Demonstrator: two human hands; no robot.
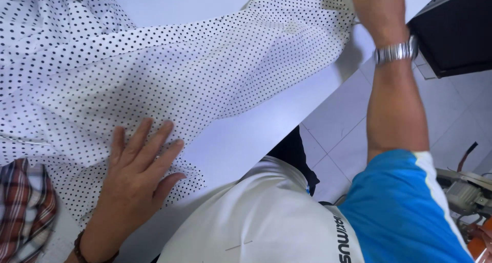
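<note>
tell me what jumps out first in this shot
A white cotton garment with small black polka dots is spread over most of the pale tabletop. The left hand presses flat on its lower edge, while the right hand, with a silver metal wristwatch, holds its far end at top right.

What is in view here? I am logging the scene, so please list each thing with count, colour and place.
white polka-dot fabric garment: one, white with black dots, spread across the table
white flat table: one, white, under the garment
plaid cloth: one, red, brown and white, lower left edge
dark box-shaped machine: one, black, upper right
tiled floor: pale grey, right of the table
metal wristwatch: one, silver, right wrist
left hand: flat on the garment
right hand: at the garment's far end, fingers out of frame
</note>
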